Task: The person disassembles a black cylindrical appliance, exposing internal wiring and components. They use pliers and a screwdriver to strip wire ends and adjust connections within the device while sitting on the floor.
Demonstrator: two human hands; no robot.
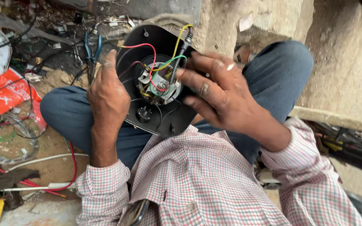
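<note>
A black round housing [170,121] rests on my lap, its open back facing up. Inside it sits a small metal and white part [161,87] with red, yellow, green and black wires [164,65] running over it. My left hand [107,98] grips the housing's left rim, thumb up along the edge. My right hand [218,90] lies on the right side, fingers spread and reaching to the wires and the black cable [180,54] at the centre. I sit cross-legged in blue jeans and a checked shirt.
Pliers with blue handles [92,50] lie on the ground beyond the housing among loose wires. An orange plastic wrapper [5,94] and a clear round cover [9,138] lie at the left. A concrete wall [344,62] stands at the right.
</note>
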